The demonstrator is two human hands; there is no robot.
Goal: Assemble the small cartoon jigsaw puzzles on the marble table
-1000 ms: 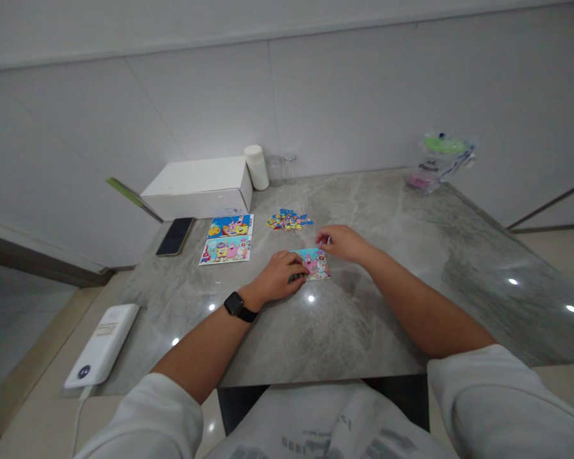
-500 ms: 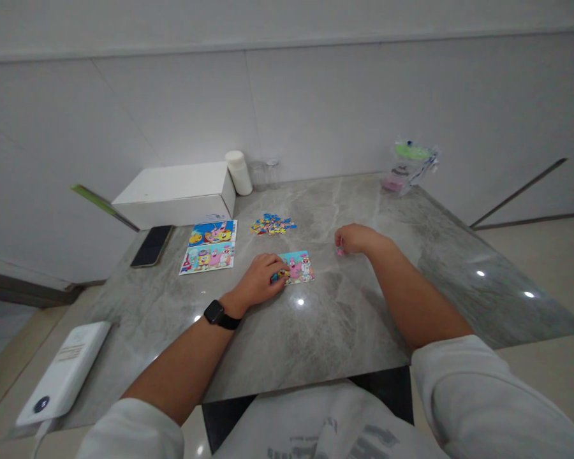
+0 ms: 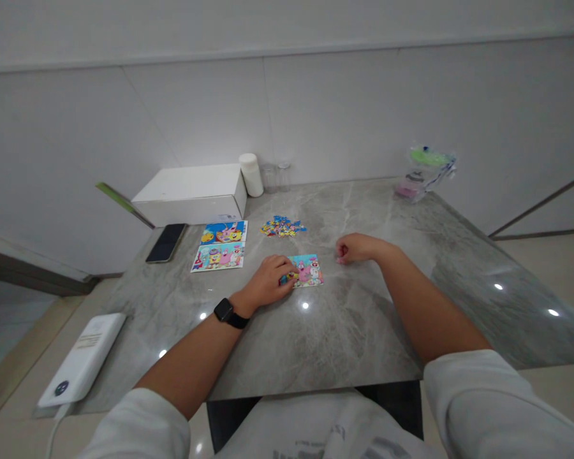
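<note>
Steadying the puzzle [image 3: 312,272], left hand [image 3: 269,280] lies fingers parted; right hand [image 3: 348,250] pinches a piece [image 3: 340,260] (pink), which likely needs aligning.

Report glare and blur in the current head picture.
Head view: white glare spots dot the grey marbled tabletop, one in front of the rectangular colourful picture under the left hand; same head view: the heap of multicoloured puzzle pieces looks soft.

"Wall [image 3: 344,115]?"
"One, pale grey, seamed into large panels; I sit facing it."
"Furniture?"
"One desk [image 3: 358,344] before me, grey, marble-patterned, far edge near the wall."
"Floor [image 3: 564,258]?"
"Beige, glossy, showing to my left and right."
"Light?"
"Small white reflections [image 3: 305,306], several, on my desk's surface."
</note>
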